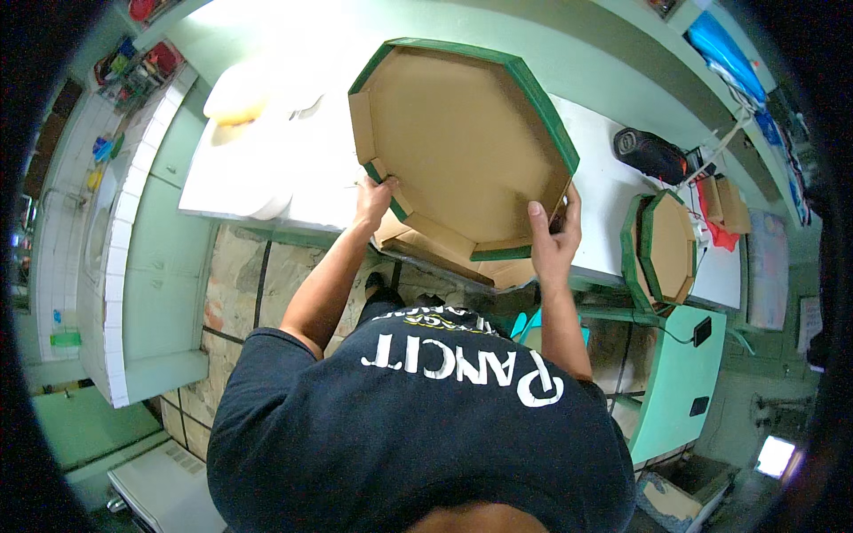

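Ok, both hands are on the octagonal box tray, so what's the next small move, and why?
Probably fold the loose flap by the left hand upright: the cardboard box tray has green walls raised along most sides, but that flap still splays outward. The right hand grips the near edge, steadying it.

Probably a takeaway kitchen: tiled sink corner [67, 213], white worktop [613, 191], stacked octagonal cardboard boxes [662, 249].

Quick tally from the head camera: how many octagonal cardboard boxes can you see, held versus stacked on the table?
Green-edged octagonal cardboard box held in both hands: 1
Green-edged octagonal cardboard boxes stacked on the white table: 2, as far as the view shows
Total: 3
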Demonstrator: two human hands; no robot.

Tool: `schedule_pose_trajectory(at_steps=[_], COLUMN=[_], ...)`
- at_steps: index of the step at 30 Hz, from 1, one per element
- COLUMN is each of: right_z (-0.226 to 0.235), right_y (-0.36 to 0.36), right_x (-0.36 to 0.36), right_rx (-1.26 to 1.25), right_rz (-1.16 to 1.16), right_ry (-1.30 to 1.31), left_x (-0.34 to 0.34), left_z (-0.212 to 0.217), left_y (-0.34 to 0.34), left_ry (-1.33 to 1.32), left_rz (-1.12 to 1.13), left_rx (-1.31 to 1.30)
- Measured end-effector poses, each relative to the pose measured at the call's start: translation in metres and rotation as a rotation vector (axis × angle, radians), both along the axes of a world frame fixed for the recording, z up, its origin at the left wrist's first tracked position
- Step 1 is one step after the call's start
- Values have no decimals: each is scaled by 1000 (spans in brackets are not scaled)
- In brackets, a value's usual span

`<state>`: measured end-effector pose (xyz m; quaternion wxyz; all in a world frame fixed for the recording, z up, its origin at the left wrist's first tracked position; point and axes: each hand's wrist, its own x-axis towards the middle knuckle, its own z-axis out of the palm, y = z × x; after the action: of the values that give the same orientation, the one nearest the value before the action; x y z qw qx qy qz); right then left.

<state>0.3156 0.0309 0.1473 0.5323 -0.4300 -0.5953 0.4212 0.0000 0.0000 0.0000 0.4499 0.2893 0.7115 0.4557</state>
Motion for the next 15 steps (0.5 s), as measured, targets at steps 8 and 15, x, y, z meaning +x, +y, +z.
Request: schedule_pose_trajectory(at_steps=[8,15], right_z=[-3,-64], right_y=[-13,-21], right_x=[21,98], right_rx=[-151,-580], right_rz=[-294,-728], right_ry=[229,317], left_x=[39,64], left_z=[39,37], left_y=[20,32], left_ry=[291,-872], left_rz=[-271,-282], left_rx=[-99,-25])
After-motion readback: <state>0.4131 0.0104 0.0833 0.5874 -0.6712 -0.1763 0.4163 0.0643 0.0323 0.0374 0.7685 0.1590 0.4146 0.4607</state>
